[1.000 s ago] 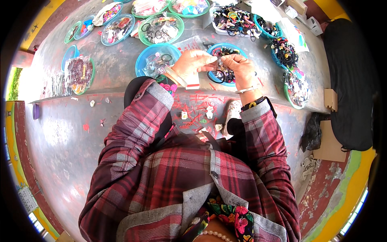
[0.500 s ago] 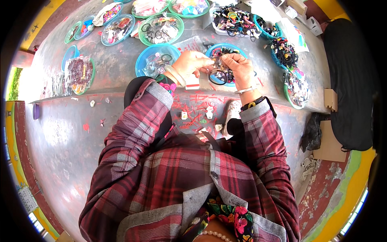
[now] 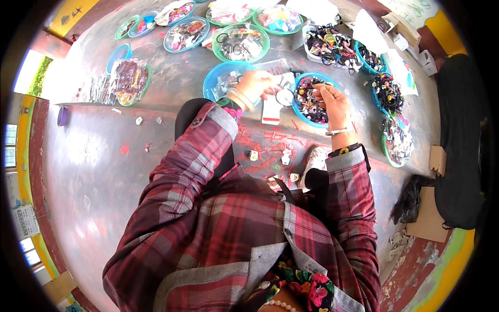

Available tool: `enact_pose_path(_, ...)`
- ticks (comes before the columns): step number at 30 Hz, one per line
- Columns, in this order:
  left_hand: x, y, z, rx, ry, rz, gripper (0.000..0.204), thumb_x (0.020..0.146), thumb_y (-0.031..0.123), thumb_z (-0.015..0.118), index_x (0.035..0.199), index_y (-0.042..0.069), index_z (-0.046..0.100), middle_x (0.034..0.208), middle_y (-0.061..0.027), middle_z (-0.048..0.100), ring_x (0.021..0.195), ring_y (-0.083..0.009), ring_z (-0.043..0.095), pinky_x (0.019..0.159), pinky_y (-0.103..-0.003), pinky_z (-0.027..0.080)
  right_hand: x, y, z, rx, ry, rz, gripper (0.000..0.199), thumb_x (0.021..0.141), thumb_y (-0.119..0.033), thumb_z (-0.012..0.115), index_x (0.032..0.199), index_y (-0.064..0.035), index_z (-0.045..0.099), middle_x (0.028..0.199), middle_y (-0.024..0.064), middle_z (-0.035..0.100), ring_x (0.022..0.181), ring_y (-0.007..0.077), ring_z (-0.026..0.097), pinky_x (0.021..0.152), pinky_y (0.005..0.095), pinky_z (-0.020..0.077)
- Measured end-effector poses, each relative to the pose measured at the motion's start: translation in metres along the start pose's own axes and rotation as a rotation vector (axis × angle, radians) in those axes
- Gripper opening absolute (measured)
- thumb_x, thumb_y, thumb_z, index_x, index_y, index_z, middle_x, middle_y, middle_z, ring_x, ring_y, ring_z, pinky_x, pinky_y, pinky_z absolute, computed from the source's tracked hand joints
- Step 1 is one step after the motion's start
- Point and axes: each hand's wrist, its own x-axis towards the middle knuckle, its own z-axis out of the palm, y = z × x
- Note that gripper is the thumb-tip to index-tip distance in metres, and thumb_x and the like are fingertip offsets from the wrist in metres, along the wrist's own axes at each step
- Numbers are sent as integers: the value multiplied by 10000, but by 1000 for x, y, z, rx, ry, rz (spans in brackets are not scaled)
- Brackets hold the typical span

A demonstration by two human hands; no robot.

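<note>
From my feed I see the left hand with its fingers bent inward, their tips close to a pale round piece that sits just to the right of them; the view is small and washed out there, so I can't tell whether they touch it or pinch anything. Right below those tips is a white card with a red band near its lower edge. My right hand is over the right side of a blue basket, palm turned inward, its fingers pointing left and slightly bent above the pile of dark hair ties; whether they are pressed together on one of the ties or only over them, I can't make out. The pale round piece lies in the gap between the two hands, nearer the left fingertips and just left of the basket. A second blue basin, with clear plastic bags in it, is on the raised surface beside the left hand, and red strips are scattered on the floor below.
</note>
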Motion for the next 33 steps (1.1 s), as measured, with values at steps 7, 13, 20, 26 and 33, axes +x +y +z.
enact_pose_path(7, -1, -12, -75, -153, 498, -3, 155, 823, 92, 559, 949, 3, 544, 818, -130, 642, 691, -176, 628, 470, -228, 441, -9, -10, 1, -14, -72, 10, 199, 864, -130, 512, 917, 14, 640, 756, 36, 635, 653, 74, 569, 591, 186, 446)
enact_pose_path(13, 1, -46, -115, -156, 757, -124, 128, 842, 72, 518, 943, -6, 527, 800, -142, 640, 671, -198, 633, 455, -247, 444, -9, -9, -1, -4, -106, 20, 197, 861, -137, 522, 911, 14, 639, 742, 34, 635, 640, 71, 562, 588, 185, 443)
enact_pose_path(20, 11, -79, -114, -158, 767, -251, 70, 799, 24, 541, 856, -5, 569, 746, -122, 630, 556, -174, 602, 421, -256, 426, -9, -9, 1, -63, -128, 42, 196, 861, -138, 524, 916, 9, 641, 729, 29, 632, 623, 59, 536, 592, 188, 439)
enact_pose_path(26, 31, -98, -110, -102, 618, -162, 286, 805, 73, 563, 1079, 1, 526, 909, -104, 603, 735, -171, 598, 552, -281, 497, -6, 0, 4, -44, -147, 42, 191, 859, -135, 526, 910, 6, 646, 735, 34, 629, 624, 58, 534, 596, 188, 441)
enact_pose_path(33, 39, -119, -97, 381, 802, 58, 243, 843, 203, 549, 987, 12, 594, 851, -75, 612, 710, -164, 591, 620, -303, 492, -3, -2, 5, -102, -191, 56, 212, 865, -147, 506, 948, 1, 634, 773, 42, 633, 669, 80, 568, 625, 196, 445)
